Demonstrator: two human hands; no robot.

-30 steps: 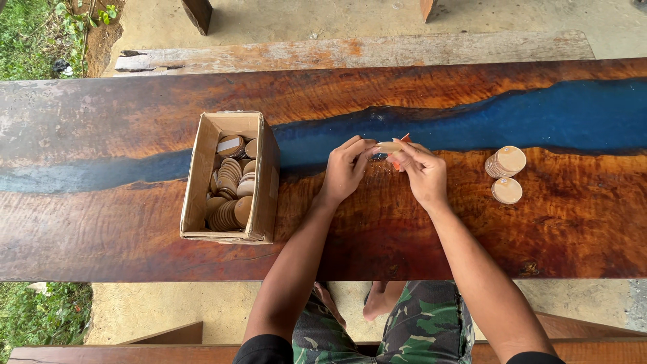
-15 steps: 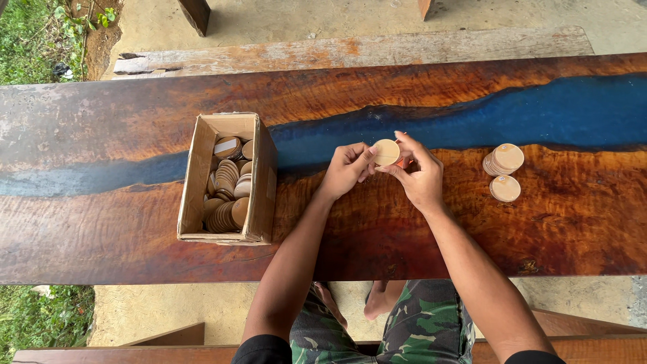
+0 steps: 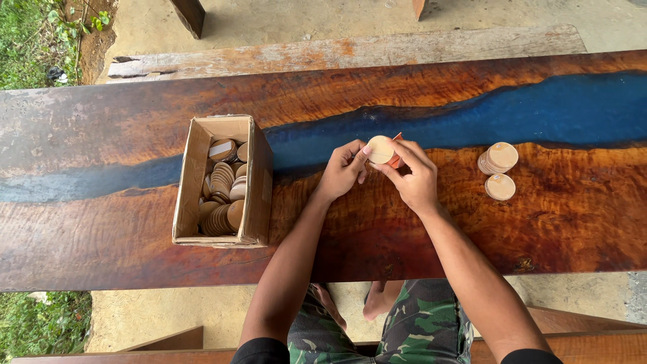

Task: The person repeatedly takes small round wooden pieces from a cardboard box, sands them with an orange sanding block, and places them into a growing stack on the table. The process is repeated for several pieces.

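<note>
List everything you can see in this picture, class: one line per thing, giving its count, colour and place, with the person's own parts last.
table: one, reddish-brown wood with a blue band along it, across the picture.
cardboard box: one, brown, open, on the table left of the hands.
discs in the box: many, pale wood, standing packed inside.
disc stack: one small pile, pale wood, on the table right of the hands.
single disc: one, pale wood, flat, just in front of the stack.
held disc: one, pale wood, between both hands.
orange piece: one, behind the held disc, mostly hidden.
left hand: fingertips on the held disc.
right hand: fingers around the held disc.
</note>
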